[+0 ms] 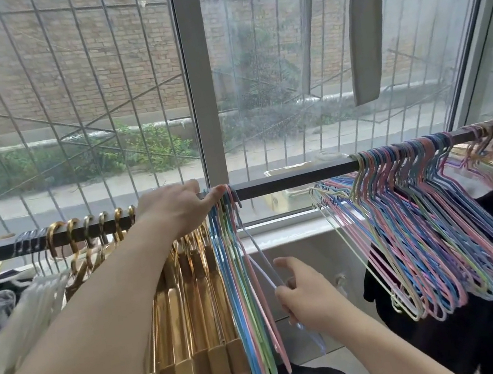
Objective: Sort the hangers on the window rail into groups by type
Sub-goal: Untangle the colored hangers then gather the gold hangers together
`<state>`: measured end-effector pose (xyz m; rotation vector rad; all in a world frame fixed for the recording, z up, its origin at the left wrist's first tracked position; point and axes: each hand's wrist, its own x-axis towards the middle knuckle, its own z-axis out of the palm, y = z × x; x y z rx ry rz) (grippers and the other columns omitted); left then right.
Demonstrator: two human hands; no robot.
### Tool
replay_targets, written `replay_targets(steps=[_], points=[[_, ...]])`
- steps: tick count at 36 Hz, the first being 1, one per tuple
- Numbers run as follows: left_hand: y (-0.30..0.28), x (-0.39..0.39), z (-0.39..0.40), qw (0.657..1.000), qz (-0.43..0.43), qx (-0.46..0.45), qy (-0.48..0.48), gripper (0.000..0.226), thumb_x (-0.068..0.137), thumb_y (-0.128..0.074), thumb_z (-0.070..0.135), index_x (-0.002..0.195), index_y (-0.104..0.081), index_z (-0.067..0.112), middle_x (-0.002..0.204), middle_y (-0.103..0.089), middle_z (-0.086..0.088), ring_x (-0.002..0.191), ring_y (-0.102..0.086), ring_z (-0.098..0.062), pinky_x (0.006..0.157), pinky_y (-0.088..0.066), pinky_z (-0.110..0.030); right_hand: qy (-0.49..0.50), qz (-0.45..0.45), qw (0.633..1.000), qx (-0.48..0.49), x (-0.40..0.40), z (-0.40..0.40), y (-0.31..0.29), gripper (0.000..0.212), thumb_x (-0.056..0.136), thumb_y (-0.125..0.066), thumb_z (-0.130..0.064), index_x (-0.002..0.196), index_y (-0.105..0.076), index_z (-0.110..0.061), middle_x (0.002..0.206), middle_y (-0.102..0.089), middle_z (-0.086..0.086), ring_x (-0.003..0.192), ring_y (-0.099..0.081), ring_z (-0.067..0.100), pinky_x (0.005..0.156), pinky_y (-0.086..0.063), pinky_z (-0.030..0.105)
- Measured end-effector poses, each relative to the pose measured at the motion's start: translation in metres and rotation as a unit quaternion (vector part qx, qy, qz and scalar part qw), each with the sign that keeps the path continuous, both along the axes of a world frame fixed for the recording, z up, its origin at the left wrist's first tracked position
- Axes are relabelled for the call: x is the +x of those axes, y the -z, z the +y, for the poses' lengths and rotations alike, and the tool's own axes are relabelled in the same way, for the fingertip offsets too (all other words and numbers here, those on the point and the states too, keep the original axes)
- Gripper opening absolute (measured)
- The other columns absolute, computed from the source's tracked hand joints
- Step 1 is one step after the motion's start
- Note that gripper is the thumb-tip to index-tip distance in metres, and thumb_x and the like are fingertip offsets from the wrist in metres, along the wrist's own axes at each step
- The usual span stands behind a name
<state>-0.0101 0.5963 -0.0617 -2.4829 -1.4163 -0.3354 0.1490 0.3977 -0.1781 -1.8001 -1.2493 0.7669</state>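
A dark, straight metal rail [286, 181] runs left to right across the window, rising slightly toward the right. Gold hangers [194, 310] — glossy, flat and broad — hang packed at centre-left, hooks over the rail, bodies pointing down. Just beside them on the right hangs a small bunch of thin coated wire hangers [242, 285] in blue, green and pink. A larger bunch of the same pastel wire hangers [424, 222] hangs well apart at the right, splayed and tilted. The left hand [177, 208] rests on the rail, fingertips touching the small bunch's hooks. The right hand [309, 297] pinches a pale lilac wire hanger [259, 250] — hook on the rail, long axis slanting down-right.
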Motion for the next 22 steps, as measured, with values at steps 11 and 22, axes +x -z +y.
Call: replay_targets(steps=[11,22], points=[[-0.004,0.002,-0.009,1.0,0.007,-0.023,-0.007,0.102,0.08,0.006,0.092,0.14,-0.051,0.031,0.142,-0.06,0.001,0.121,-0.06,-0.021,0.071,-0.045,-0.032,0.053,-0.01,0.994,0.095,0.004,-0.01,-0.028,0.042,0.101,-0.049,-0.012,0.141,-0.051,-0.025,0.075,-0.067,0.004,0.058,-0.056,0.012,0.057,-0.053,0.032],[-0.006,-0.005,-0.009,1.0,-0.005,-0.024,-0.001,0.1,0.085,0.011,0.086,0.146,-0.045,0.03,0.143,-0.06,-0.002,0.124,-0.059,-0.024,0.069,-0.043,-0.034,0.137,-0.004,0.99,0.02,0.042,0.014,-0.021,0.029,0.089,-0.054,-0.008,0.113,-0.068,-0.017,0.099,-0.074,0.009,0.086,-0.068,0.026,0.087,-0.058,0.044]])
